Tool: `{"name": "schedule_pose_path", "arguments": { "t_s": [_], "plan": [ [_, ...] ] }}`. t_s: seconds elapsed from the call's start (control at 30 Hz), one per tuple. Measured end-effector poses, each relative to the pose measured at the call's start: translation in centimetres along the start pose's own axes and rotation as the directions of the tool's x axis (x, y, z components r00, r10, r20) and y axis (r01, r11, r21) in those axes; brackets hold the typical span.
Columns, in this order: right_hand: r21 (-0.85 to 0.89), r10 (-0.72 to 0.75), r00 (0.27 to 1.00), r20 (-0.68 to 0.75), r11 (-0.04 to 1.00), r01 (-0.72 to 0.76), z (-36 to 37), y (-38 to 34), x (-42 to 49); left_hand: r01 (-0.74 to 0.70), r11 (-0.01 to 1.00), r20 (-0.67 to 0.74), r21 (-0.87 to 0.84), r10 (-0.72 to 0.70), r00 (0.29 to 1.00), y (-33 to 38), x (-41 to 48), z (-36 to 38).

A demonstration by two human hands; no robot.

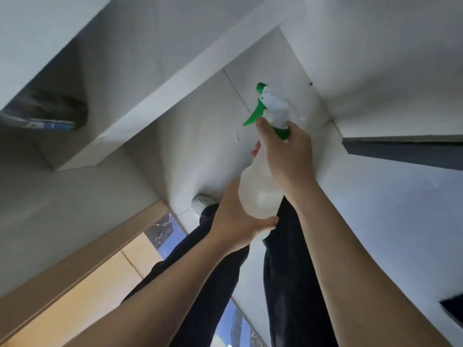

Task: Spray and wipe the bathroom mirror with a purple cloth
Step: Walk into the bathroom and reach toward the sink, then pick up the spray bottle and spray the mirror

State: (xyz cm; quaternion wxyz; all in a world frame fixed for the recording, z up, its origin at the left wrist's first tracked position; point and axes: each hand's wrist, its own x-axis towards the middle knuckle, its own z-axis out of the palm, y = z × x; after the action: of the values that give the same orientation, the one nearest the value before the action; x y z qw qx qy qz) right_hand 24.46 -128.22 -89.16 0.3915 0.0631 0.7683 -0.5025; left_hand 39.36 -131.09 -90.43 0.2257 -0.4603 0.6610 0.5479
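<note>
Head view: right hand (288, 156) fingers curled round spray bottle (255, 189) neck; left hand (233, 221) fingers cupping its base; dark trousers (288, 271) below.

Pale floor tiles (200, 151) with thin grout lines run underfoot. A white boxed unit (155, 78) juts out on the left, and in the recess beside it sits a dark bundle (57, 108) above a blue-and-white label (47, 125). A wooden door frame (82, 249) borders a dark marbled threshold strip (160, 229). A dark grey band (406, 151) crosses the white surface on the right.
</note>
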Motion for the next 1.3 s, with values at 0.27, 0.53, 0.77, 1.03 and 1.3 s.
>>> {"name": "schedule_pose_path", "arguments": {
  "t_s": [0.27, 0.53, 0.77, 1.03, 1.3],
  "plan": [
    [0.123, 0.146, 0.983, -0.108, 0.983, -0.133, -4.0, -3.7, -6.1, -0.045, 0.983, 0.187, 0.177, 0.012, 0.982, 4.6, -5.5, -1.1],
    [0.167, 0.102, 0.987, -0.127, 0.983, -0.08, -5.1, -13.8, -9.8, -0.074, 0.997, 0.097, -0.019, 0.076, 0.992, 13.2, -10.2, -5.1],
    [0.305, 0.096, 0.989, -0.11, 0.95, -0.058, -6.1, -21.9, -14.5, -0.371, 0.929, -0.043, -0.011, 0.37, 0.928, 22.2, -14.2, -10.0],
    [0.307, -0.07, 0.996, -0.062, 0.948, 0.086, -6.0, -31.3, -20.5, -0.399, 0.908, -0.164, -0.13, 0.377, 0.912, 27.0, -21.6, -14.9],
    [0.335, -0.346, 0.93, 0.127, 0.897, 0.288, -2.5, -42.4, -24.3, -0.462, 0.878, -0.362, -0.122, 0.394, 0.845, 31.7, -27.8, -22.6]
  ]
}}
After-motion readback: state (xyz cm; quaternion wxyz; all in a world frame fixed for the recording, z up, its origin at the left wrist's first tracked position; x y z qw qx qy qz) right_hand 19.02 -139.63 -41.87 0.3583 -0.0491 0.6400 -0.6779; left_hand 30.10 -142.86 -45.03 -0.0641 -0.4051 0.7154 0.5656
